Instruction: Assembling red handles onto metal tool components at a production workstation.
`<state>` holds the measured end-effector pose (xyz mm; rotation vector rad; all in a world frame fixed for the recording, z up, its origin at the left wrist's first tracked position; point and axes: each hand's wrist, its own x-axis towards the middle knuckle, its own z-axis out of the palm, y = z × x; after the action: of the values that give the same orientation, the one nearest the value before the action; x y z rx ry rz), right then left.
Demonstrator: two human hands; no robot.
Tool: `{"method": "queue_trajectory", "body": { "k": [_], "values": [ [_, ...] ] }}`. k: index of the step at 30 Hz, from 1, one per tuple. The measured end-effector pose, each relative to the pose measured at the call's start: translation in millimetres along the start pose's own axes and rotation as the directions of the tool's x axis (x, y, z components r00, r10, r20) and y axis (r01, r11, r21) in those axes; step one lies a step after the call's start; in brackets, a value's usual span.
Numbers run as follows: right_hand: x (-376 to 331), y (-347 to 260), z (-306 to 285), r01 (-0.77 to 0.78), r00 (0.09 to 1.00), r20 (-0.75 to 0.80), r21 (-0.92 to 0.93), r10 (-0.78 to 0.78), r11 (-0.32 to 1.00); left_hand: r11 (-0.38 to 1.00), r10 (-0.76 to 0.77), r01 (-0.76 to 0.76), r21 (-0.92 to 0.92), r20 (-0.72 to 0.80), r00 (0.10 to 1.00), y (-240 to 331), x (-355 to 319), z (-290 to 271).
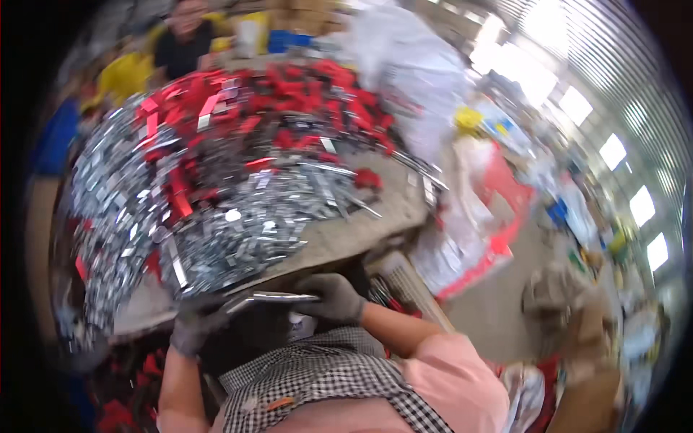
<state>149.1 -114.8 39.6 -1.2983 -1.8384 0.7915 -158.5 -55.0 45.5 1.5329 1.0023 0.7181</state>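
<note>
Both my hands wear grey gloves and meet at the table's near edge. Between them lies a long, thin, shiny metal strip point(271, 296), held roughly level in front of my checked apron. My right hand point(333, 297) grips its right end, fingers closed. My left hand point(195, 325) is closed at the other end, though blur hides its fingertips. Just beyond them, a heap of small silver metal pieces point(238, 227) covers much of the table point(361, 234). Many red pieces point(289, 90) are piled at the far side.
A crate point(408, 285) with metal parts stands right of my right hand. Large white sacks point(426, 94) and a red-and-white bag point(469, 238) flank the table. Across it is a person in a dark shirt point(184, 50). More red pieces point(123, 404) lie low at left.
</note>
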Motion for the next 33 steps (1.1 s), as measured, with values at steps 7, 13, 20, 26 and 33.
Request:
{"method": "queue_trajectory", "body": {
  "k": [7, 13, 20, 26, 33],
  "values": [
    [-22, -6, -6, -0.151, 0.989, 0.004, -0.053, 0.151, 0.987, 0.937, 0.257, -0.304, 0.170, 0.252, 0.933, -5, 16, -8],
    [-3, 2, 12, -0.148, 0.978, 0.131, -0.091, 0.159, 0.985, 0.961, 0.221, -0.252, 0.113, 0.235, 0.947, -48, 14, -11],
    [21, 15, 16, -0.235, 0.951, 0.224, 0.075, 0.213, 0.969, 0.977, 0.134, -0.178, 0.116, 0.314, 0.940, -55, 31, -27],
    [28, 19, 28, -0.247, 0.939, 0.274, 0.117, 0.207, 0.962, 0.964, 0.134, -0.212, 0.161, 0.391, 0.911, -58, 35, -23],
    [15, 15, 40, -0.160, 0.949, 0.285, 0.065, 0.136, 0.985, 0.973, 0.199, -0.227, 0.037, 0.365, 0.910, -58, 26, 8]
  ]
}}
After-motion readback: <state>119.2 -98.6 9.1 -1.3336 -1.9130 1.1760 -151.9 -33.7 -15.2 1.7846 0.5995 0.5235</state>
